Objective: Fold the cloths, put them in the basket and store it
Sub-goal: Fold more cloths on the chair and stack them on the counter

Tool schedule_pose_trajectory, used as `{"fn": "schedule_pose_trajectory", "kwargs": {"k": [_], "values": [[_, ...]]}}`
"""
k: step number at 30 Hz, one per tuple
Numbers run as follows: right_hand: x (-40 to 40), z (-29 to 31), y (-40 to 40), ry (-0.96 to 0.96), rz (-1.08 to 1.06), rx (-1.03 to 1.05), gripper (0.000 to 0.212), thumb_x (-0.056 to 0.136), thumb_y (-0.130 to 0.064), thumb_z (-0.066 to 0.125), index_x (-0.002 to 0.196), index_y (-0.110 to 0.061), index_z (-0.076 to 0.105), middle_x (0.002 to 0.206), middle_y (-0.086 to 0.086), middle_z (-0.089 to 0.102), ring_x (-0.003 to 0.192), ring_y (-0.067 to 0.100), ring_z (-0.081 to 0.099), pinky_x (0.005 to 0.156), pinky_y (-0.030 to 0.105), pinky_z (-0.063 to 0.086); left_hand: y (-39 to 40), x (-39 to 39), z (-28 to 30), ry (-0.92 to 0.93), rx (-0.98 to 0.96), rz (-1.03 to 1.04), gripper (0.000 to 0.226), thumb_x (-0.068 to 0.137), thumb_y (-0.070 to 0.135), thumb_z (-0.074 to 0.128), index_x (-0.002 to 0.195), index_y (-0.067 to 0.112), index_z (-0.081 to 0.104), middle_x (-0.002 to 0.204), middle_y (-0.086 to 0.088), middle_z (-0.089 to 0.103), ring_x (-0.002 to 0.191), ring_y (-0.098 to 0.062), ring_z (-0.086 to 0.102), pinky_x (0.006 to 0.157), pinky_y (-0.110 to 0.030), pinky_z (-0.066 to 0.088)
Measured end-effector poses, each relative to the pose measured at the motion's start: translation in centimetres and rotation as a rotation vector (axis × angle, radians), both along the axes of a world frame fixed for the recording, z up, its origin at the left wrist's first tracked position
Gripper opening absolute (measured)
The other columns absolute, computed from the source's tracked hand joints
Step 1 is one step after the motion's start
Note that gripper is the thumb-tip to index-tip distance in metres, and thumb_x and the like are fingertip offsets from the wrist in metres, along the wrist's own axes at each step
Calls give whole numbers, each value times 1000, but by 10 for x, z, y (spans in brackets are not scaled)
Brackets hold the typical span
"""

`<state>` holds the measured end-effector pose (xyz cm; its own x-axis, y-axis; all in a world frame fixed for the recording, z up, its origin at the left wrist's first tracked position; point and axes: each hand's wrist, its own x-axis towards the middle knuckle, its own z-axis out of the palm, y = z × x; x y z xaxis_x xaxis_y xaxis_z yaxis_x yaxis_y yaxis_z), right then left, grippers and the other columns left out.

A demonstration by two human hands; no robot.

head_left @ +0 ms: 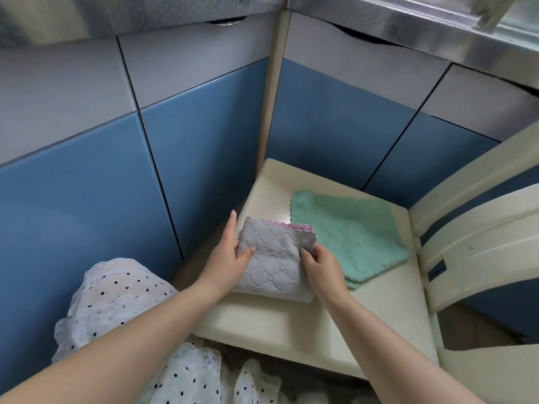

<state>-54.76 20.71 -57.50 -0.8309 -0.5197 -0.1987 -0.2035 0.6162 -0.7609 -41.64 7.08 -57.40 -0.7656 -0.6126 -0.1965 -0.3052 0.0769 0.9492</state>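
Seen from the head camera, a person bends over a cream chair seat pushed into a corner of blue and grey cabinet doors. On the seat lies a folded grey cloth with a quilted diamond pattern and a pink scalloped edge showing along its far side. The left hand holds the cloth's left edge: its grip is partly closed, the thumb pressed on top of the fabric while the index finger stretches straight out past the far corner. The right hand takes the cloth's right edge, its grip curled, with thumb on top and fingers tucked at the fabric's side. Just beside the grey cloth, to its right and touching or slightly under its far corner, a green fluffy cloth lies spread flat on the seat, reaching close to the chair's backrest, whose cream slats rise at the right. At the lower left, white fabric with black dots, part of the person's clothing, hangs beside the seat. No basket shows in this view.
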Motion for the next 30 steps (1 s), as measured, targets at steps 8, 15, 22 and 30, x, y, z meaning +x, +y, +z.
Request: {"fn": "schedule_pose_trajectory", "kwargs": {"k": [8,15,22,30], "values": [[-13,-3,-9,-8,5,101,20,93,-27,51,102,-14,63,101,6,67,96,26,58,68,28,33,-17,-13,2,-173,75,-20,87,91,21,58,150,23,-6,123,-3,63,103,-14,62,88,-27,45],[-11,-1,0,257,16,39,44,94,-34,48,133,-13,47,120,7,55,108,22,54,87,30,40,-10,-1,0,-155,-956,-85,46,88,29,42,130,14,52,128,-2,55,121,-24,50,101,-44,43],[31,-27,-15,644,413,316,50,85,-35,38,125,-13,59,132,7,58,123,25,54,95,54,46,7,-26,-19,-483,-1113,-438,73,81,38,7,142,13,38,152,-5,32,142,-21,26,112,-54,18],[15,-30,-7,544,539,476,83,77,-62,-6,150,-24,2,159,-3,-8,145,12,-12,115,42,-8,0,-26,-30,-566,-994,-420,89,70,51,-14,151,19,1,159,4,-10,145,-14,-13,114,-50,-9]]}}
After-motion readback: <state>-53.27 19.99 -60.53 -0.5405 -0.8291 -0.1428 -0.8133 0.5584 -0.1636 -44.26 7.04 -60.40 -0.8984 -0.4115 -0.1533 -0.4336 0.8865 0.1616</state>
